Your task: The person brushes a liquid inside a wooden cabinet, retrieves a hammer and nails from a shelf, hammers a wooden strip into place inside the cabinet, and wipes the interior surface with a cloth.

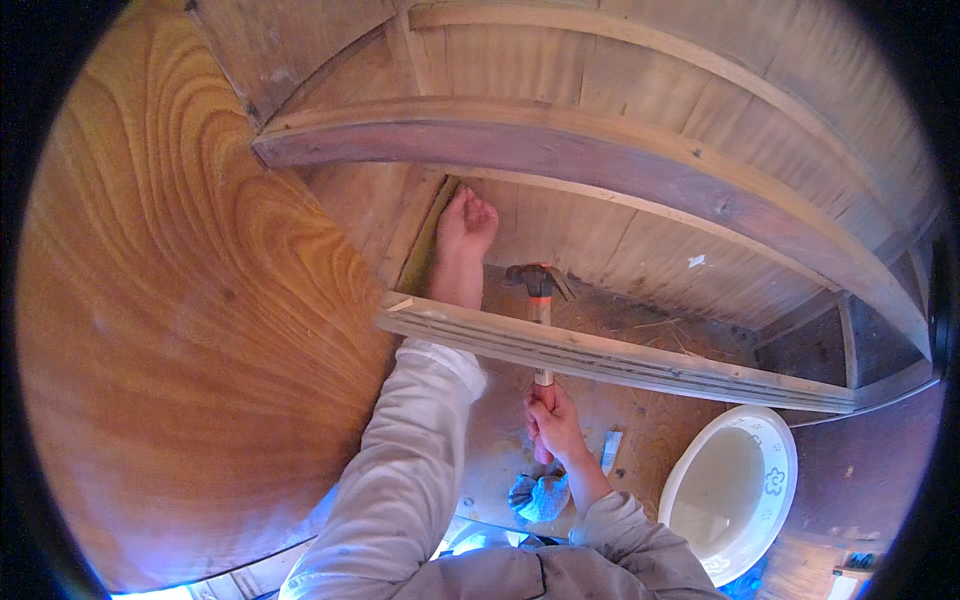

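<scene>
My left hand (467, 225) reaches past a wooden rail into the open timber frame. Its fingers are curled closed beside a narrow greenish-brown strip (428, 238) on the frame's inner side; what they hold, if anything, is too small to make out. Lower down, my right hand (552, 420) is wrapped around the red lower handle of a claw hammer (540, 312). The hammer points away from me, its dark head beyond the light layered rail (620, 355) and its shaft passing across that rail. A gap lies between the hammer head and my left hand.
A large panel with bold wood grain (190, 330) fills the left side. A curved wooden crossbar (600, 160) spans the frame farther off. At the lower right stands a white basin (715, 490). A blue-grey cloth (540, 497) lies near my body, wood scraps beyond the rail.
</scene>
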Demonstrator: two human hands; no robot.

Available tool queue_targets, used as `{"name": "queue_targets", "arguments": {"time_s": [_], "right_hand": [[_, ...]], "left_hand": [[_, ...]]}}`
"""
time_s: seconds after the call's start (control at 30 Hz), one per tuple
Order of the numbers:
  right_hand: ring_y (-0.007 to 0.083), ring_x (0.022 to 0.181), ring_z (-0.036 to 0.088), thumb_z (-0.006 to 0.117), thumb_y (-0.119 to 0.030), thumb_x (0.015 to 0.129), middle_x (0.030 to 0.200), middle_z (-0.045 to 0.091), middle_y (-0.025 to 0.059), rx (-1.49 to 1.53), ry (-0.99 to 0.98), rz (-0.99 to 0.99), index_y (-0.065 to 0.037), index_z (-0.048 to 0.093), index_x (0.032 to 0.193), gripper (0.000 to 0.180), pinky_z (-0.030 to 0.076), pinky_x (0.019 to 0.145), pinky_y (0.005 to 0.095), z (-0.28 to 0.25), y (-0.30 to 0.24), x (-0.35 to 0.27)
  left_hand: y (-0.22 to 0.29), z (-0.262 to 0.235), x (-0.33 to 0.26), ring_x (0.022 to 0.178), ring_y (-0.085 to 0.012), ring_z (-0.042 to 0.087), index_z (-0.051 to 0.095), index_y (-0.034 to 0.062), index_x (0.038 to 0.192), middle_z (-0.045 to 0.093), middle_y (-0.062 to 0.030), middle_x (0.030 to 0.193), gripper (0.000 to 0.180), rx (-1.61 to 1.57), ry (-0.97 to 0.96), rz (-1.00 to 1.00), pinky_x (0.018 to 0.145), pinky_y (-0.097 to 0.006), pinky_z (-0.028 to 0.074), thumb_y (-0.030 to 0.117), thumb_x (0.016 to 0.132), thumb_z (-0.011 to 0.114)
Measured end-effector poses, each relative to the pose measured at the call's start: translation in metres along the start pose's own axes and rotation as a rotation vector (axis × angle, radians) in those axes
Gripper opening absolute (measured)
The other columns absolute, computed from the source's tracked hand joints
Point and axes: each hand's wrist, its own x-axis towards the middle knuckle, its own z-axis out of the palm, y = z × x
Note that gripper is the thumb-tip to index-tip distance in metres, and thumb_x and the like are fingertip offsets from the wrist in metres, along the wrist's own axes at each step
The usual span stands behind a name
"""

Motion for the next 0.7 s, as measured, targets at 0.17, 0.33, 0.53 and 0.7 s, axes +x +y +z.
{"name": "queue_targets", "arguments": {"time_s": [0.17, 0.33, 0.53, 0.7], "right_hand": [[0.0094, 0.046, 0.043, 0.048, -0.003, 0.086, 0.063, 0.045, 0.0011, 0.09, -0.044, -0.021, -0.007, 0.046, 0.087, 0.005, 0.037, 0.04, 0.0243, 0.003, 0.002, 0.007], [0.01, 0.045, 0.044, 0.054, -0.015, 0.091, 0.061, 0.046, 0.0013, 0.059, -0.031, -0.013, -0.007, 0.047, 0.083, 0.013, 0.038, 0.04, 0.0252, 0.004, -0.005, 0.017], [0.0113, 0.044, 0.048, 0.054, -0.024, 0.094, 0.058, 0.049, 0.0016, 0.004, 0.028, -0.061, -0.007, 0.051, 0.076, 0.025, 0.039, 0.04, 0.0264, 0.013, -0.01, 0.041], [0.0123, 0.044, 0.049, 0.051, -0.025, 0.095, 0.057, 0.051, 0.0031, -0.079, -0.011, -0.132, -0.006, 0.053, 0.074, 0.029, 0.04, 0.041, 0.0277, 0.035, -0.031, 0.041]], "left_hand": [[-0.003, 0.018, -0.006, 0.064, -0.0138, 0.055, 0.057, 0.0102, 0.085, 0.059, -0.001, 0.071, 0.003, -0.062, 0.081, 0.011, 0.063, -0.034, 0.045, 0.009, 0.088, 0.055], [0.002, 0.01, -0.004, 0.062, -0.0111, 0.054, 0.057, 0.0115, 0.082, 0.058, 0.0017, 0.069, 0.005, -0.043, 0.032, 0.027, 0.063, -0.031, 0.045, 0.011, 0.086, 0.058], [-0.003, 0.02, -0.014, 0.064, -0.0085, 0.056, 0.061, 0.0129, 0.084, 0.063, 0.0041, 0.074, 0.003, -0.031, 0.125, 0.046, 0.063, -0.028, 0.046, 0.014, 0.086, 0.063], [0.011, 0.01, -0.002, 0.065, -0.009, 0.056, 0.061, 0.0137, 0.084, 0.064, 0.0043, 0.077, 0.003, 0.123, 0.08, 0.088, 0.066, -0.03, 0.046, 0.015, 0.086, 0.063]]}}
